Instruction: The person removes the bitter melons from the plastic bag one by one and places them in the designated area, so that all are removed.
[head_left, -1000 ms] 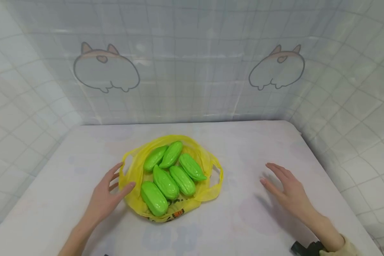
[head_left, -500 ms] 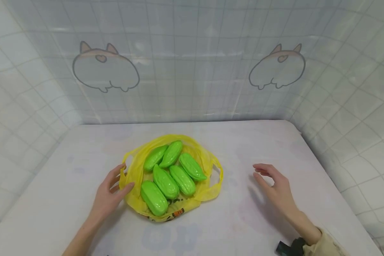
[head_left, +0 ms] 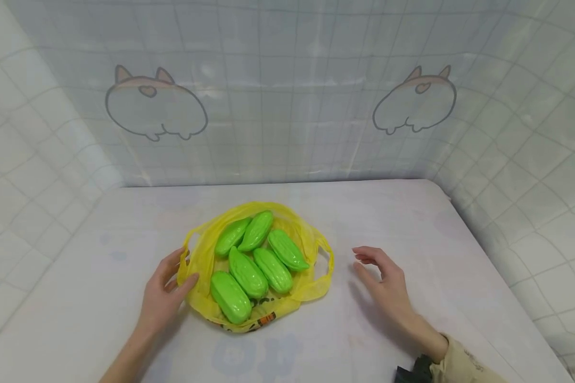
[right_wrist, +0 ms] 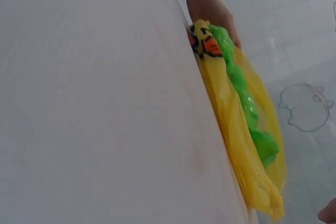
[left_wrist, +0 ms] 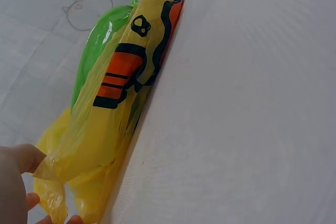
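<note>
Yellow, thin and crinkled, the bag sits gaping on the pale surface, slightly left of midway between its left and right edges and well in from the far edge. Six shiny green gourds lie inside it, and from the side they ride above the slumped near rim, where the dark and orange print shows. To my eye the step in hand is taking hold of the bag by its two loops. At the left loop the left hand has thumb against the plastic and fingers on the loop's other side; whether they pinch it, I can't tell from here. The right hand holds nothing: its loosely curled fingers hover apart from the right loop, over towards the surface's right edge. I'd have that hand come in low and hook the loop from outside, gathering the full band instead of a fold, while the left gathers its own. Both sides ought to rise together, slowly, since that low near rim could let a gourd roll out and a lopsided pull would probably heap them. Around all this hang sheets with a tile pattern, two outlined animals beyond the surface's far edge.
</note>
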`<state>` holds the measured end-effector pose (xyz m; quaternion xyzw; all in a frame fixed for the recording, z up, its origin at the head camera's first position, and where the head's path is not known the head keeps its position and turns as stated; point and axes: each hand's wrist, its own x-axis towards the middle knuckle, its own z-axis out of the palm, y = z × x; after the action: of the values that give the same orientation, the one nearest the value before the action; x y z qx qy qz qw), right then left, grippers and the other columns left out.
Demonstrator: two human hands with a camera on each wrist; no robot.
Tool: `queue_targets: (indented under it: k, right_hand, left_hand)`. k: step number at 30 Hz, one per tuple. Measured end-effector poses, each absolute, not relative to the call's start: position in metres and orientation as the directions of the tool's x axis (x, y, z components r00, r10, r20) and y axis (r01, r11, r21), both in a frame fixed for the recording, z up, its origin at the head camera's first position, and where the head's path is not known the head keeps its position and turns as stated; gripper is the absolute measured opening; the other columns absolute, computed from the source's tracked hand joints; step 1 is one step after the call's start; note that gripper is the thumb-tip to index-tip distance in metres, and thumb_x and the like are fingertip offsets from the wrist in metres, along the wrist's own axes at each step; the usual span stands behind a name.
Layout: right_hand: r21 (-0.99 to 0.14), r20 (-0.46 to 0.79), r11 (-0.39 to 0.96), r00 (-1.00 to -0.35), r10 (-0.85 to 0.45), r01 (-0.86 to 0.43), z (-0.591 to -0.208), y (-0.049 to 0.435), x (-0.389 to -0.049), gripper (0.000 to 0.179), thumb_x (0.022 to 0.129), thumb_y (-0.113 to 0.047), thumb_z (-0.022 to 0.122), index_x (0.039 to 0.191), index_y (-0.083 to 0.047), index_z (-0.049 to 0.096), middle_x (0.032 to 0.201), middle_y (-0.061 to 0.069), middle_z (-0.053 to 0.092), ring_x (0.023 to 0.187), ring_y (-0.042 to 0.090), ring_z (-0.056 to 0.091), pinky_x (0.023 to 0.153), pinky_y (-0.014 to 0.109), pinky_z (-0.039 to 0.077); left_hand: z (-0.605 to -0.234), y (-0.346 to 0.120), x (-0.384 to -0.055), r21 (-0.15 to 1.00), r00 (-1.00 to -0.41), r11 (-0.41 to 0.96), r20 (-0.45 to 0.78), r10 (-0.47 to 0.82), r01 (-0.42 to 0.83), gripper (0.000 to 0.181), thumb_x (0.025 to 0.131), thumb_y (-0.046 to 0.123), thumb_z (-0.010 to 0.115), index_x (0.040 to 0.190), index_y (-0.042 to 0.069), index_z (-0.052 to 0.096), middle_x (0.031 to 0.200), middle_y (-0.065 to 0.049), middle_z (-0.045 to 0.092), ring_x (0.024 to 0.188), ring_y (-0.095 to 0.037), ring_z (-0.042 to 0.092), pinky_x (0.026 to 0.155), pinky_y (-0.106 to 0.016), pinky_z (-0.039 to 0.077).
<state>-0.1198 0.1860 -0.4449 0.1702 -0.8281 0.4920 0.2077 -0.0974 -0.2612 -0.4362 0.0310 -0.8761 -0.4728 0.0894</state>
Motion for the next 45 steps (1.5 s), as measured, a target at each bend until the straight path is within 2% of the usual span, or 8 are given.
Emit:
queue_targets:
  k: [4,7,10,11,23,34,41,45]
  right_hand:
    - [-0.751,0.523,0.419,-0.847,-0.095,-0.51,-0.448,0.175,-0.122,0.033,0.089,0.001,0.071,0.121,-0.006,0.066,0.114,0.013,0.068,0.102,0.018,0.064,0.094,0.017,0.05]
    - [-0.748,0.532,0.417,-0.842,-0.089,-0.517,-0.451,0.165,-0.123,0.035,0.087,0.003,0.073,0.121,-0.006,0.067,0.114,0.011,0.069,0.1,0.021,0.065,0.094,0.017,0.05]
    - [-0.743,0.551,0.402,-0.83,-0.087,-0.536,-0.452,0.155,-0.124,0.039,0.084,0.004,0.075,0.12,-0.007,0.067,0.113,0.008,0.07,0.097,0.025,0.066,0.094,0.017,0.05]
    - [-0.741,0.557,0.396,-0.826,-0.09,-0.543,-0.453,0.152,-0.124,0.04,0.083,0.005,0.075,0.12,-0.007,0.067,0.113,0.008,0.07,0.097,0.026,0.065,0.093,0.017,0.05]
    - [-0.712,0.58,0.371,-0.797,-0.167,-0.596,-0.454,0.123,-0.126,0.037,0.086,-0.004,0.077,0.121,-0.003,0.065,0.109,0.01,0.07,0.094,0.023,0.066,0.086,0.029,0.055]
    - [-0.747,0.482,0.426,-0.858,-0.179,-0.509,-0.455,0.102,-0.128,0.044,0.084,-0.015,0.08,0.124,-0.004,0.066,0.112,0.01,0.071,0.093,0.02,0.067,0.083,0.036,0.058]
    - [-0.745,0.47,0.445,-0.865,-0.179,-0.497,-0.458,0.094,-0.132,0.05,0.082,-0.023,0.083,0.126,-0.006,0.065,0.11,0.001,0.071,0.097,0.015,0.067,0.086,0.034,0.057]
    - [-0.756,0.447,0.453,-0.878,-0.171,-0.473,-0.459,0.091,-0.133,0.051,0.082,-0.025,0.084,0.126,-0.008,0.065,0.11,-0.001,0.071,0.098,0.014,0.066,0.088,0.035,0.056]
  left_hand:
    - [-0.436,-0.261,-0.097,0.833,-0.983,0.554,0.104,-0.152,0.002,0.065,0.097,0.032,0.066,0.154,0.02,0.036,0.155,-0.009,0.042,0.138,-0.033,0.043,0.097,-0.003,0.038]
    - [-0.436,-0.261,-0.097,0.832,-0.983,0.555,0.093,-0.157,-0.01,0.065,0.098,0.032,0.065,0.154,0.02,0.036,0.156,-0.009,0.041,0.139,-0.033,0.042,0.111,-0.032,0.044]
    - [-0.436,-0.261,-0.096,0.841,-0.983,0.54,0.091,-0.158,-0.009,0.064,0.098,0.03,0.064,0.154,0.019,0.035,0.157,-0.011,0.04,0.14,-0.035,0.041,0.11,-0.061,0.038]
    - [-0.436,-0.261,-0.096,0.845,-0.983,0.535,0.091,-0.158,-0.008,0.064,0.099,0.03,0.064,0.154,0.019,0.035,0.157,-0.011,0.04,0.14,-0.036,0.04,0.11,-0.062,0.037]
    - [-0.437,-0.26,-0.097,0.851,-0.983,0.525,0.07,-0.168,-0.029,0.064,0.098,0.032,0.065,0.154,0.022,0.035,0.157,-0.011,0.039,0.141,-0.037,0.039,0.111,-0.064,0.036]
    - [-0.439,-0.26,-0.095,0.837,-0.981,0.547,0.097,-0.169,-0.012,0.062,0.098,0.031,0.064,0.153,0.022,0.037,0.156,-0.009,0.042,0.139,-0.034,0.042,0.109,-0.062,0.038]
    - [-0.439,-0.261,-0.095,0.818,-0.981,0.575,0.097,-0.17,-0.019,0.061,0.098,0.032,0.064,0.153,0.024,0.038,0.155,-0.007,0.044,0.138,-0.031,0.045,0.11,-0.05,0.043]
    - [-0.438,-0.26,-0.095,0.827,-0.981,0.562,0.098,-0.166,-0.012,0.062,0.098,0.031,0.064,0.153,0.022,0.038,0.155,-0.009,0.042,0.139,-0.033,0.043,0.11,-0.059,0.04]
